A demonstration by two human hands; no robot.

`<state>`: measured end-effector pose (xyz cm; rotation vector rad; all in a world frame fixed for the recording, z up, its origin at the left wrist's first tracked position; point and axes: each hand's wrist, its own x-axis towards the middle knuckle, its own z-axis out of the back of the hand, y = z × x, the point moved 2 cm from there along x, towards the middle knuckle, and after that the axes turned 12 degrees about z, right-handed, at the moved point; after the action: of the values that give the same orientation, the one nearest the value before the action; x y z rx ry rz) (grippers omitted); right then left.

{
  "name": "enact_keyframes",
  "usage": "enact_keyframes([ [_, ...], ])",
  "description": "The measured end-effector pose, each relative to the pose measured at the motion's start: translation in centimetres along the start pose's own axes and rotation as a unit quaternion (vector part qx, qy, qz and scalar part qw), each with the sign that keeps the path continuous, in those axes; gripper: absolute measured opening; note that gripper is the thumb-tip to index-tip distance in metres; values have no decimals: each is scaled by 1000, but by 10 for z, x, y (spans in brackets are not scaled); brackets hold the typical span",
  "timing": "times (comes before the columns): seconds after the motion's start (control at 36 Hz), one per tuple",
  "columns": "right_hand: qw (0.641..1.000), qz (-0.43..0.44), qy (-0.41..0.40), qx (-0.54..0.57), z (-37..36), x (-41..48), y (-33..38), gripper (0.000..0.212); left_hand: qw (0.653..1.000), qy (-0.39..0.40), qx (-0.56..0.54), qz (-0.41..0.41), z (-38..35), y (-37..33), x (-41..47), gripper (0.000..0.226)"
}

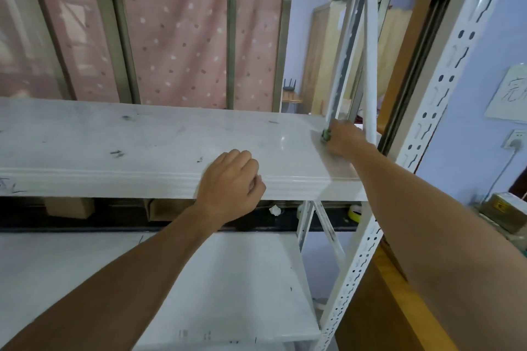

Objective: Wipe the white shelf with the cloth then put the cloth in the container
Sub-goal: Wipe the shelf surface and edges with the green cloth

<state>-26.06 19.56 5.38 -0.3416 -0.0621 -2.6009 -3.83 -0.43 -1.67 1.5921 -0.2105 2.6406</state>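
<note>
White shelf (142, 137) is running left to right across the view, long axis level, front lip facing the person; a lower shelf (85, 265) is sitting beneath it. Wiping is under way, by the look of it early: the right end is showing a glossier patch, while dark scuffs (117, 153) are lying across the middle and left stretch, so most of the board seems left to do. No container is showing in view, so the put-away step is not yet done. Left hand (231, 182) is resting on the front lip, fingers curled into a loose fist, holding nothing I can see. Right hand (343, 139) is reaching to the far right corner beside the slotted post (445, 88), gripping the cloth (325, 135) and pressing it onto the board. Cloth is bunched, only a green edge peeking out leftward past the fingers; no long axis to read.
</note>
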Motion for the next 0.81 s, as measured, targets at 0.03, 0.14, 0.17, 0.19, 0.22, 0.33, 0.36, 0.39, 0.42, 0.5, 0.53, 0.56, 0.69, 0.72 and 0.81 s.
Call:
enact_keyframes([
  [0.03, 1000, 8, 6, 2, 0, 5, 2, 43, 1000, 0, 0, -21, 0, 3, 3, 21],
  [0.14, 997, 69, 25, -10, 4, 25, 19, 39, 999, -17, -15, -41, -3, 9, 3, 25],
  [0.17, 995, 94, 27, -12, 6, 27, 25, 37, 999, -27, -26, -39, -4, 9, 2, 26],
  [0.19, 991, 125, 33, -12, 9, 27, 33, 35, 998, -38, -34, -37, -5, 8, -1, 26],
  [0.22, 986, 163, 37, -13, 10, 28, 41, 31, 997, -48, -41, -37, -5, 8, -3, 26],
  [0.33, 957, 288, 34, 13, 9, 14, 69, 22, 995, -81, -50, -40, -6, 7, -9, 27],
  [0.36, 948, 316, 26, 35, 8, 7, 76, 22, 994, -88, -48, -37, -6, 6, -9, 27],
  [0.39, 936, 347, 16, 61, 7, -1, 83, 22, 994, -95, -45, -32, -7, 4, -9, 28],
  [0.42, 924, 373, 10, 83, 7, -11, 90, 22, 994, -101, -42, -27, -7, 2, -9, 28],
  [0.5, 901, 415, -22, 124, 6, -25, 99, 21, 994, -110, -17, -2, -9, -5, -12, 32],
  [0.53, 902, 409, -35, 133, 5, -25, 97, 20, 994, -111, -11, 7, -9, -6, -13, 34],
  [0.56, 908, 394, -45, 137, 4, -23, 93, 20, 994, -112, -5, 17, -10, -7, -13, 36],
  [0.69, 965, 255, -16, 60, 3, 6, 54, 29, 994, -99, 23, 38, -8, -10, -13, 41],
  [0.72, 975, 218, -7, 33, 2, 13, 43, 33, 994, -94, 32, 38, -7, -10, -13, 42],
  [0.81, 992, 118, 1, -38, -5, 35, 12, 35, 995, -73, 56, 40, -5, -8, -15, 42],
])
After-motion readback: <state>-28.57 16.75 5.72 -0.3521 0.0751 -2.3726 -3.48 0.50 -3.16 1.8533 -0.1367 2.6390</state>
